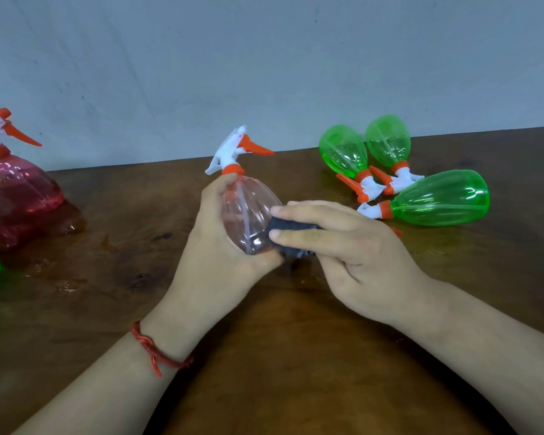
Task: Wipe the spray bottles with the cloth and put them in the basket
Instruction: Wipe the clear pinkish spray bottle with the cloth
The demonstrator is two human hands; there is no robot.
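— Pink bottle, where is it held?
— Centre: left hand wrapped round its belly, right hand pinching the cloth against its 4 o'clock side. Looks empty, light, slick, thin; I'd grip gently near the neck. Green bottles lie at 2 o'clock.

Left hand gripping pink bottle upright over wooden table, right hand pressing dark cloth on its side, three green bottles lying at right, red bottle upright at left
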